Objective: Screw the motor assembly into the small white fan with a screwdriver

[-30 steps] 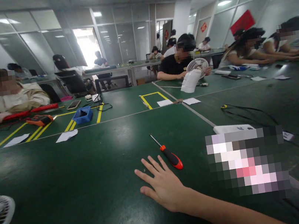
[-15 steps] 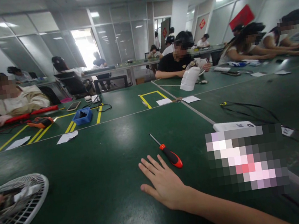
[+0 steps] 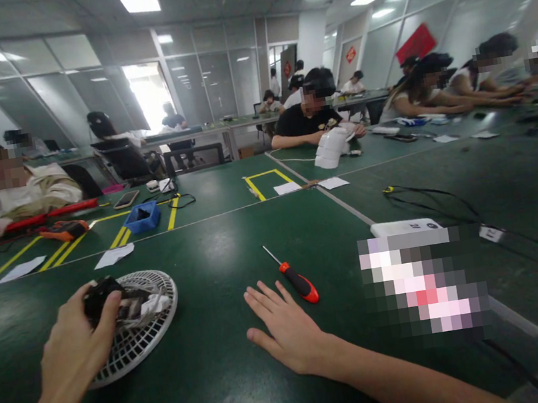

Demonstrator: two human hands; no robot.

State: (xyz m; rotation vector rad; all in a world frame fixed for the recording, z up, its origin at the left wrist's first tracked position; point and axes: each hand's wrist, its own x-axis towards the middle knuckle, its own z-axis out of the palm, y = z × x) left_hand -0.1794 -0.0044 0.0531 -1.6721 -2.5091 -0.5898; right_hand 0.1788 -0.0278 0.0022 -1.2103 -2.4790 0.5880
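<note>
"What's the left hand [image 3: 72, 342] on?"

"Its grip is clamped around the black part [image 3: 96, 297] on a white grille [image 3: 153, 334], over the left of the bench [image 3: 217, 398]. Whether the grille touches it, I can't tell."

"And the right hand [image 3: 288, 330]?"

"Palm down, its grip apart, thumb spread from the fingers, just beside a red-and-black screwdriver [image 3: 302, 285] that lies with its tip pointing away."
</note>
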